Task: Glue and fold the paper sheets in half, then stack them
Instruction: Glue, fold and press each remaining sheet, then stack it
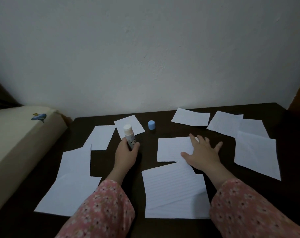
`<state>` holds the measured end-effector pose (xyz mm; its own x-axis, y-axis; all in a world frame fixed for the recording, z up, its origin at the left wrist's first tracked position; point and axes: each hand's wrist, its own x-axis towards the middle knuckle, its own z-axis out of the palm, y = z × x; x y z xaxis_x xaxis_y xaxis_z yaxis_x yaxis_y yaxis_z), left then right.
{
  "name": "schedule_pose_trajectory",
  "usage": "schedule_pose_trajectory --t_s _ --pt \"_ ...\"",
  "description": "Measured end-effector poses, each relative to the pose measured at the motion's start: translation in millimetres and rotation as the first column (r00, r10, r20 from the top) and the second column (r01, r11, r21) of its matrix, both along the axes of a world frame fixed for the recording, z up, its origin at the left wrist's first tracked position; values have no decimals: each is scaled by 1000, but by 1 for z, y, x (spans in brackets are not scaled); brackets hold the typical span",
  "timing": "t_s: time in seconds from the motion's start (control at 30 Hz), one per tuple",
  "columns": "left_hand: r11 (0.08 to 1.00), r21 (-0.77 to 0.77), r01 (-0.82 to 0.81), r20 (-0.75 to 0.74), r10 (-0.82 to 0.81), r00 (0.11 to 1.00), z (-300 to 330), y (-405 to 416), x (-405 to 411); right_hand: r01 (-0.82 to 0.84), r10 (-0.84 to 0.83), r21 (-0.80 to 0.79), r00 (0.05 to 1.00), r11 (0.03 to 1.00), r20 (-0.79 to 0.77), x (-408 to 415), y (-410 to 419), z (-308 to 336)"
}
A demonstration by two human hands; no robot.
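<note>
The right hand (201,155) lies flat with fingers spread on the right end of the small sheet (173,149) at mid-surface, its long axis running left-right, while the left hand (127,153), just left of it, grips the uncapped glue stick (129,135) upright.
</note>
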<state>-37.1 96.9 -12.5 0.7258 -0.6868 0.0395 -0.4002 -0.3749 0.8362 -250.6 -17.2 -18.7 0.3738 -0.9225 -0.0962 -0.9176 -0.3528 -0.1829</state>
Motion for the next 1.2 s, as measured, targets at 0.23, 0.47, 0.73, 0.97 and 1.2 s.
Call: schedule_pose_trajectory --t_s 0.23,0.47,0.73,0.97,1.2 --pt "998 -56 -32 -83 27 996 -3 9 0 68 -54 -69 979 995 197 -1 4 13" --pt "991 -102 -85 -91 76 993 -1 14 -1 70 -116 93 518 993 848 -3 8 42" --pt "994 -81 -70 -50 67 997 -2 19 -4 -219 -76 297 674 929 734 -16 26 54" --pt "996 -63 -57 0 57 998 -3 18 -7 -148 100 241 975 959 198 -15 41 38" --pt "997 -69 -14 -41 12 999 -3 19 -4 -150 109 228 977 962 183 -7 38 43"
